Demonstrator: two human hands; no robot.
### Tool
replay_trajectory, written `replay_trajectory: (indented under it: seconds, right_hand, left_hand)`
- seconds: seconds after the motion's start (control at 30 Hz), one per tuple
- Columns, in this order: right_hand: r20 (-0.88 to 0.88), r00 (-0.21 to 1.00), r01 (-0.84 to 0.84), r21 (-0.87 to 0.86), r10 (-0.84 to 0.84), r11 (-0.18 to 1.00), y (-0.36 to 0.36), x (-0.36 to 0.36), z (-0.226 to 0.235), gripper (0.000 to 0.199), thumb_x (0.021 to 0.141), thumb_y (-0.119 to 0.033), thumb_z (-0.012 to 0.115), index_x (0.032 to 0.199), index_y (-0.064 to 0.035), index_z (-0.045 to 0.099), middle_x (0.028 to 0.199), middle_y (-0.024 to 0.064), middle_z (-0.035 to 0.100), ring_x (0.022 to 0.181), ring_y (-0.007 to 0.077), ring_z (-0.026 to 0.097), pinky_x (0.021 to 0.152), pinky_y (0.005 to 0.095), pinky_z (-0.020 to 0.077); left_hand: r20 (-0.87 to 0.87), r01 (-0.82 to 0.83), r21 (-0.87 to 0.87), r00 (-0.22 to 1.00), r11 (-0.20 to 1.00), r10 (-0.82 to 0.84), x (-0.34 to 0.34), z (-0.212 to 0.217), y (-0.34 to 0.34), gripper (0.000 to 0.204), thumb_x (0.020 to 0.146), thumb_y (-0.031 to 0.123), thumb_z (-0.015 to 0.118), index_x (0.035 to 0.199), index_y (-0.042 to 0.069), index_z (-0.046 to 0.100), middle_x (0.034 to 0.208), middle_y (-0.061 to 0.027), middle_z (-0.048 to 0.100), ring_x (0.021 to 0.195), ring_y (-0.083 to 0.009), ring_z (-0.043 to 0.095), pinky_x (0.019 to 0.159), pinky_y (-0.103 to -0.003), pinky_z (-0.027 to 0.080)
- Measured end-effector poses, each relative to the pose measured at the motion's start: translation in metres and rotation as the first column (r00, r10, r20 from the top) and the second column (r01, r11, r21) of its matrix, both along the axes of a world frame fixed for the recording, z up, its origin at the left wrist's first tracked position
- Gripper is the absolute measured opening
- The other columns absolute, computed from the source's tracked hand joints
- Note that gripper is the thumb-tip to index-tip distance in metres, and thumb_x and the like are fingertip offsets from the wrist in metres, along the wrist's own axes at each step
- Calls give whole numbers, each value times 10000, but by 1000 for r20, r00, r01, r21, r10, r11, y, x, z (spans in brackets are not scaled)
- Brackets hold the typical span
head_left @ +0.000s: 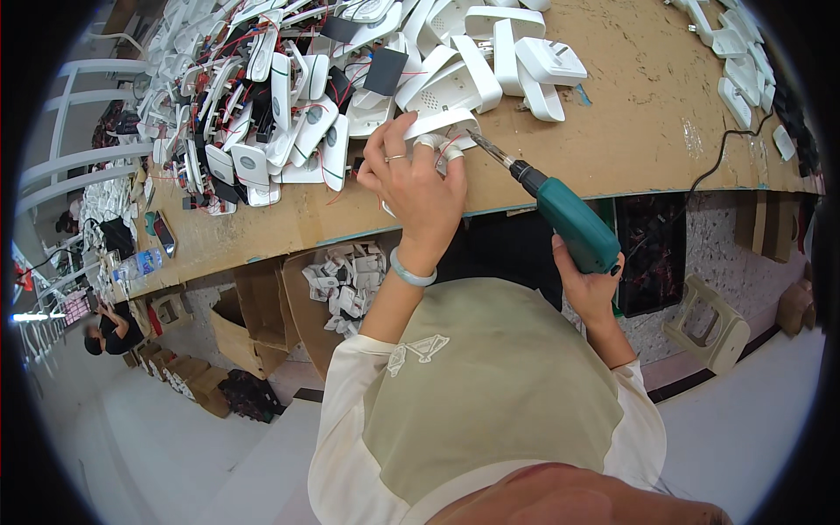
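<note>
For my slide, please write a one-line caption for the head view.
Left hand steadies a white casing at the bench edge; right hand aims a teal screwdriver at it.

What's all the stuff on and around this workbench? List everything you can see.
white plastic housing: one, white, bench edge, under the left hand
electric screwdriver: one, teal, bit on the housing
housing pile: many, white with red wires, bench left
finished shells: several, white, bench centre
workbench: one, brown
cardboard box: one, brown, holding white parts, under the bench
stool: one, beige, floor right
left hand: grip on the housing
right hand: grip on the screwdriver
</note>
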State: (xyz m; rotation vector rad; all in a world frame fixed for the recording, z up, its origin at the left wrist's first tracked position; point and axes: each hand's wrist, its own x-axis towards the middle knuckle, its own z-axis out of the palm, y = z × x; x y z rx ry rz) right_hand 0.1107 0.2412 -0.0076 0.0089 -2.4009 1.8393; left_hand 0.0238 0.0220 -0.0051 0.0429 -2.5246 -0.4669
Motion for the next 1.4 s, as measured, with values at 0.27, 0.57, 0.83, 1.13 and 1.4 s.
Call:
replay_trajectory:
  seconds: [0.27,0.57,0.83,1.13,1.4]
  right_hand:
    - [57,995,89,-57,-86,994,5,16,5,144,824,17,737,966,22,710,895,90,693,742,132,644,681,256,500]
    - [97,992,94,-87,-86,992,3,12,2,162,816,16,745,973,24,706,898,92,695,734,128,643,680,259,501]
    - [-106,994,-9,53,15,999,-6,0,2,228,805,39,738,1025,34,677,934,113,705,752,174,672,703,269,521]
    - [-125,992,-17,75,27,997,-15,-14,-6,255,812,27,735,1057,32,662,918,139,706,765,209,689,726,279,531]
    - [-118,992,-38,59,45,998,-18,-17,-6,264,814,30,731,1069,34,660,910,134,695,763,193,672,736,277,525]
  left_hand:
    - [-124,122,70,986,990,-112,27,15,-4,215,785,138,794,968,42,733,1289,-120,593,1209,-371,478,994,-483,355]
    - [-74,162,220,986,962,-150,26,4,-13,202,802,73,790,1000,102,765,870,-40,675,849,-242,593,791,-374,420]
    - [-83,7,-139,996,990,-18,8,7,-5,134,734,133,765,847,62,768,1033,-80,631,980,-315,484,846,-435,357]
    - [-87,25,-139,996,990,-37,0,3,-4,147,707,120,711,822,33,739,1300,-96,599,1160,-348,457,916,-484,303]
    - [-70,41,-104,996,994,-49,0,-2,-7,118,706,119,695,776,25,692,1250,-64,632,1154,-324,479,901,-485,293]
